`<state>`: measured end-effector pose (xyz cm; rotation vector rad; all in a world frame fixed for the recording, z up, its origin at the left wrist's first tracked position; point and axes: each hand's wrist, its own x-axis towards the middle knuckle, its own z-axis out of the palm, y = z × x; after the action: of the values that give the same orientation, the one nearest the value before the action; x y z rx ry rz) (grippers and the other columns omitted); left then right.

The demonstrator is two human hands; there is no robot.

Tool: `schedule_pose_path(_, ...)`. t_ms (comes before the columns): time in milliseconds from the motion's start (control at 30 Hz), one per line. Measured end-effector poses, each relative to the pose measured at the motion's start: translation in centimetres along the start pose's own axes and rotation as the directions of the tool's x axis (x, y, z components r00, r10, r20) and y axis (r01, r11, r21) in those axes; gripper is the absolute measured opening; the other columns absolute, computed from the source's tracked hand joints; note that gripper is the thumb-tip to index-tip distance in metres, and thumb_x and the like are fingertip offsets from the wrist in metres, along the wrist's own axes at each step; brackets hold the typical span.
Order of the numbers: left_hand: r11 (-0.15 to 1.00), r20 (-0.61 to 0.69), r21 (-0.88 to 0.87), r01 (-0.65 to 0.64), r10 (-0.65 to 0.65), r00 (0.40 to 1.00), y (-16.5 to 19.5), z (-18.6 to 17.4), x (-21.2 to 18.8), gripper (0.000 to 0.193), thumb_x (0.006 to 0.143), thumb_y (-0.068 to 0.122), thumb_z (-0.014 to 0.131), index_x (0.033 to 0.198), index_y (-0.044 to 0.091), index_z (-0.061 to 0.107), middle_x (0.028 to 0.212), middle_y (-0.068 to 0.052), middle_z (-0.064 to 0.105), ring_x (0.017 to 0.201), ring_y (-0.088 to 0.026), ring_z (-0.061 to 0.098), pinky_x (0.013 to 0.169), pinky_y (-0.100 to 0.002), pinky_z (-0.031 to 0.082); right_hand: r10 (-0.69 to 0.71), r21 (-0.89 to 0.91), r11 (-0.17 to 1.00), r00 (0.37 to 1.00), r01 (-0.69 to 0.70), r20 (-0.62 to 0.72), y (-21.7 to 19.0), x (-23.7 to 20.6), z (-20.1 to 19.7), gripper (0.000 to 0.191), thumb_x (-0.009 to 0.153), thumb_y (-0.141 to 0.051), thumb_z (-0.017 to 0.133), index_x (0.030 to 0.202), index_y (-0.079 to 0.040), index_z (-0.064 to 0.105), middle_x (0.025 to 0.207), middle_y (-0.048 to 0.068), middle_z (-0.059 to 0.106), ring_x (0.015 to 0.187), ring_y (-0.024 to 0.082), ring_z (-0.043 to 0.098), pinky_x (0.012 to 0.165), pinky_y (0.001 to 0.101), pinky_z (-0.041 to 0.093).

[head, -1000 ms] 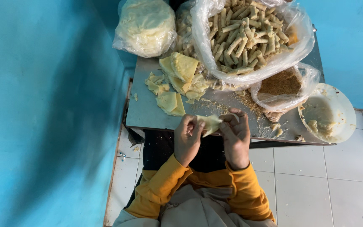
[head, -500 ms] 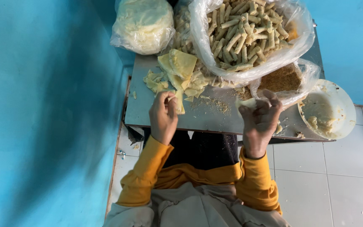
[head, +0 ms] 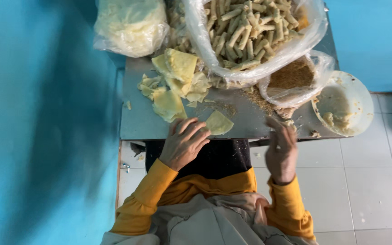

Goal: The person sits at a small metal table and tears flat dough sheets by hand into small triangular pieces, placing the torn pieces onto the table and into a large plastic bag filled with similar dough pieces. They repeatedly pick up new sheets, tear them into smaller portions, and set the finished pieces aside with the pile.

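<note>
Yellow wrapper (head: pixel 218 123) under left hand (head: pixel 183 144) fingertips, right hand (head: pixel 281 152) open, empty, two bags.

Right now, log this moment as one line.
left hand: touching wrapper | right hand: empty, beside crumb bag | table: wrapper pile, bag of rolls, bowl

Metal table (head: pixel 146 124): dough sheets (head: pixel 171 84), bagged rolls (head: pixel 250 31), crumb bag (head: pixel 296 79), bowl (head: pixel 361 97).
</note>
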<state>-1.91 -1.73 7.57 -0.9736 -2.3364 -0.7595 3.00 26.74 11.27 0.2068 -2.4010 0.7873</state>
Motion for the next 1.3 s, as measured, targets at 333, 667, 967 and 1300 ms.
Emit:
schedule_pose_path(333,0.997,-0.01,-0.003,-0.075,0.075,0.997,-0.2,0.8,0.2,0.018,0.093,0.02,0.078,0.106,0.012,0.068,0.123,-0.001,0.064,0.128,-0.023,0.055,0.114,-0.043,0.041,0.051,-0.601,0.79,0.989,-0.123,-0.135,5.5,-5.6,-2.2,0.054,0.093,0.015,0.06,0.133,-0.017,0.078,0.122,0.002,0.059,0.117,0.026,0.048,0.109,0.0424,0.037)
schedule_pose_path(667,0.992,-0.058,-0.065,-0.111,0.107,0.993,-0.5,1.1,-0.1,0.02,0.091,0.013,0.08,0.107,0.006,0.071,0.118,-0.005,0.068,0.122,-0.025,0.061,0.113,-0.045,0.048,0.262,0.134,0.958,0.964,-0.254,-0.047,4.7,-3.5,-1.7,0.035,0.097,0.015,0.059,0.104,-0.016,0.074,0.111,0.001,0.061,0.106,0.016,0.057,0.094,0.0282,0.049)
schedule_pose_path(967,0.983,-0.107,-0.141,-0.118,0.103,0.989,-0.5,0.0,0.4,0.014,0.089,0.008,0.081,0.1,0.005,0.072,0.113,-0.005,0.069,0.115,-0.025,0.065,0.102,-0.04,0.057,-0.235,0.047,0.972,0.938,0.231,0.256,-2.3,3.9,5.3,0.053,0.078,0.011,0.064,0.119,-0.019,0.079,0.111,0.007,0.061,0.107,0.026,0.052,0.094,0.0405,0.04)
schedule_pose_path(1300,0.981,-0.101,-0.176,-0.082,0.065,0.993,0.0,-0.8,0.9,0.012,0.089,0.008,0.08,0.098,0.004,0.072,0.108,-0.006,0.07,0.112,-0.024,0.067,0.1,-0.038,0.057,-0.424,-0.404,0.688,0.786,0.603,0.45,-2.4,5.5,5.7,0.057,0.086,-0.006,0.064,0.142,-0.011,0.059,0.126,0.011,0.058,0.122,0.029,0.051,0.106,0.047,0.04)
